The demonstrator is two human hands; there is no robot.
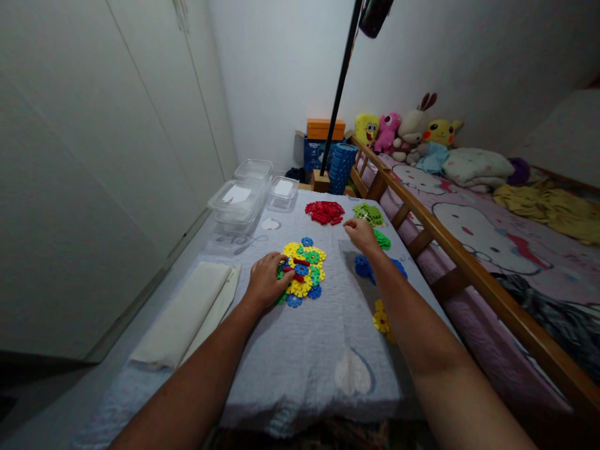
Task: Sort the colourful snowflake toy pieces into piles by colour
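Note:
My left hand (269,279) grips the left side of a cluster of interlocking plastic discs (304,286), its thumb and fingertips resting on the pieces. The notched, flower-shaped discs are yellow, blue and green, joined into a rounded layout with red pieces (301,262) across the middle. Over the table to the right, my right hand (363,235) is closed in a pinch; whatever its fingers hold is too small to make out. It hovers between a pile of red pieces (324,212) and a pile of light green pieces (368,214).
Green discs (382,239), blue discs (363,265) and yellow discs (381,317) lie around my right forearm. Clear plastic containers (234,203) stand at the back left, a folded cream cloth (187,312) in front of them. A wooden bed rail (422,215) borders the table's right side.

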